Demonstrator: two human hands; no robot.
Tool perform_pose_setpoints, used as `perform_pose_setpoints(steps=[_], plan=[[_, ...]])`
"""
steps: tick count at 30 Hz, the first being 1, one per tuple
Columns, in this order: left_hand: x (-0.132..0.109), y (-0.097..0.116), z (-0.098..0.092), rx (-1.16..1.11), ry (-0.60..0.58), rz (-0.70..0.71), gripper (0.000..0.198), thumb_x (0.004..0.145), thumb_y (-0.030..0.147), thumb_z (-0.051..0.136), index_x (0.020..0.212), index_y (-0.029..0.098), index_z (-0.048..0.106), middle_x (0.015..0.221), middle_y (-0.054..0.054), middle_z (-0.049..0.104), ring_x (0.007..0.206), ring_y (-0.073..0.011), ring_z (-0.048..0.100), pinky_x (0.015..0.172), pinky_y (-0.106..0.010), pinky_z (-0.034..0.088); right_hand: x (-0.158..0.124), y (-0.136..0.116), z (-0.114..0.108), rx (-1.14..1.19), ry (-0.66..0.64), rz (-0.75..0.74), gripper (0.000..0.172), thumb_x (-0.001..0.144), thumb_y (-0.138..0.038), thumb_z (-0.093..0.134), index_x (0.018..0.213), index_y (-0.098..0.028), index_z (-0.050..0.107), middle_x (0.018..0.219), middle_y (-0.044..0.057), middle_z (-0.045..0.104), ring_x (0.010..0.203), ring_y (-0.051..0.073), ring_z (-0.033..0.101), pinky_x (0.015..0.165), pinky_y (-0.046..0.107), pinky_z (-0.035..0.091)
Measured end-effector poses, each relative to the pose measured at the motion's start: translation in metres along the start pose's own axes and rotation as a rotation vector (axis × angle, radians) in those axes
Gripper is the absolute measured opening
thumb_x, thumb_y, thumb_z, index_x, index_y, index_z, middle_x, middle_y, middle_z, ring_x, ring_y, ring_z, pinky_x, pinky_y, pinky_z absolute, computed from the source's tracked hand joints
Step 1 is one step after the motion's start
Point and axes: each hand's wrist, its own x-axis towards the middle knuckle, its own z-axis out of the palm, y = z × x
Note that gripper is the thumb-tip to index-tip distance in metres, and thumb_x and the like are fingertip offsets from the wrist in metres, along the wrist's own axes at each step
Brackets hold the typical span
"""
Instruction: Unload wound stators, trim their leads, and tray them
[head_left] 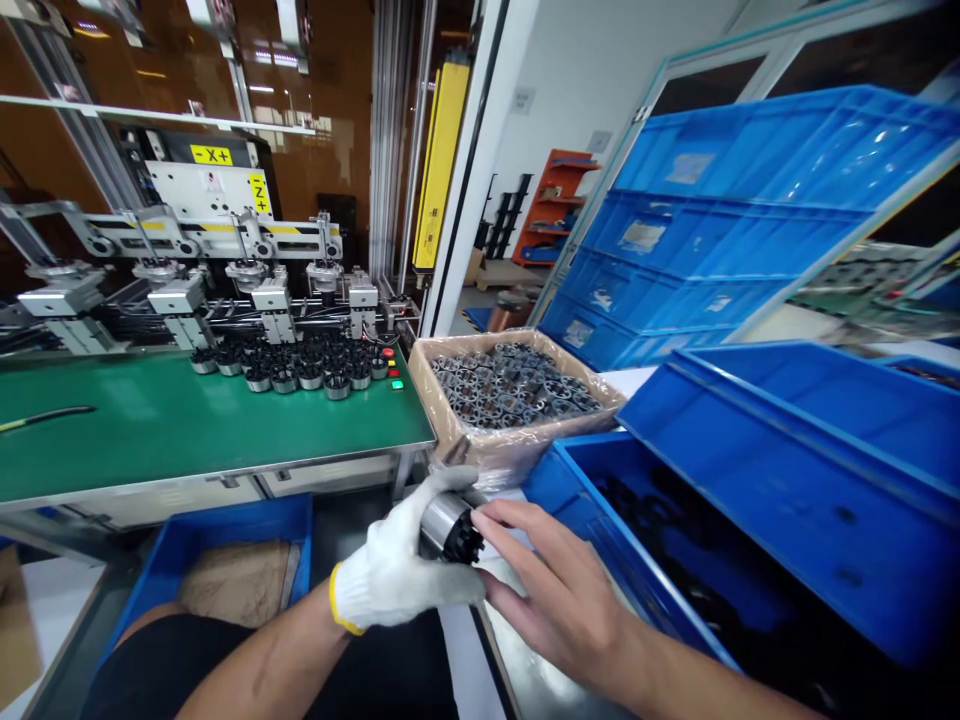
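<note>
Gloved left hand (pixel 397 570) is gripping a cylindrical metal rotor core (pixel 448 527), bare right hand (pixel 559 600) is touching its end with fingers spread, beside a blue bin (pixel 592 520).

The left hand (pixel 401 565) wears a white knit glove with a yellow cuff; the right hand (pixel 559 590) is bare.

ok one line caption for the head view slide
Gloved left hand grips a cylindrical metal part, bare right hand touching it, beside blue bins.
</note>
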Motion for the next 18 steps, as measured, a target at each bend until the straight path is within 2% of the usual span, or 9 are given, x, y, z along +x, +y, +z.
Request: perform_pose_setpoints(steps=[4,8,10,13,15,17,18], plan=[[0.001,0.004,-0.001,0.039,-0.024,0.005,0.081,0.07,0.022,0.08,0.143,0.022,0.044,0.129,-0.003,0.061,0.109,-0.0197,0.061,0.098,-0.03,0.048,0.001,0.0,0.001,-0.004,0.01,-0.007,0.034,0.088,-0.011,0.062,0.121,-0.003,0.059,0.113,0.017,0.062,0.114,0.023,0.057,0.095,0.036,0.054],[-0.001,-0.003,0.001,0.103,-0.006,-0.045,0.079,0.071,0.021,0.074,0.144,0.021,0.045,0.133,-0.005,0.059,0.123,-0.0254,0.053,0.109,-0.036,0.04,0.0,0.001,0.005,0.004,0.016,0.004,0.031,0.089,-0.011,0.06,0.119,-0.004,0.061,0.109,0.017,0.063,0.111,0.024,0.059,0.093,0.039,0.056],[0.001,-0.014,0.003,0.024,-0.006,-0.046,0.079,0.074,0.025,0.071,0.147,0.02,0.042,0.134,-0.006,0.058,0.129,-0.0277,0.049,0.112,-0.039,0.036,0.002,0.004,0.004,0.007,0.01,0.021,0.029,0.09,-0.012,0.059,0.118,-0.006,0.061,0.107,0.017,0.064,0.108,0.024,0.062,0.089,0.038,0.059],[0.013,-0.031,0.011,-0.166,-0.017,0.039,0.069,0.09,0.041,0.055,0.152,0.019,0.034,0.134,-0.01,0.058,0.131,-0.0291,0.049,0.115,-0.045,0.034,0.006,0.01,-0.001,-0.022,-0.017,0.064,0.028,0.093,-0.018,0.059,0.119,-0.008,0.061,0.108,0.016,0.066,0.104,0.024,0.065,0.084,0.038,0.061],[0.029,-0.038,0.02,-0.055,0.022,0.107,0.062,0.095,0.044,0.05,0.151,0.021,0.038,0.136,-0.011,0.056,0.131,-0.0299,0.048,0.116,-0.047,0.033,0.004,0.017,-0.006,-0.088,-0.021,0.065,0.03,0.093,-0.026,0.06,0.119,-0.01,0.062,0.113,0.017,0.067,0.106,0.027,0.066,0.085,0.04,0.062],[0.047,-0.039,0.027,0.191,0.082,0.2,0.057,0.093,0.043,0.058,0.144,0.021,0.047,0.138,-0.013,0.053,0.13,-0.0311,0.048,0.114,-0.049,0.036,-0.005,0.026,-0.007,-0.14,0.019,0.003,0.034,0.09,-0.029,0.063,0.12,-0.013,0.064,0.119,0.017,0.066,0.108,0.029,0.066,0.083,0.041,0.063],[0.056,-0.038,0.03,0.281,0.101,0.246,0.054,0.092,0.042,0.061,0.14,0.021,0.05,0.138,-0.014,0.052,0.128,-0.0307,0.049,0.112,-0.05,0.039,-0.011,0.031,-0.005,-0.138,0.044,-0.027,0.034,0.088,-0.026,0.065,0.12,-0.015,0.065,0.12,0.015,0.066,0.107,0.029,0.067,0.08,0.039,0.064]])
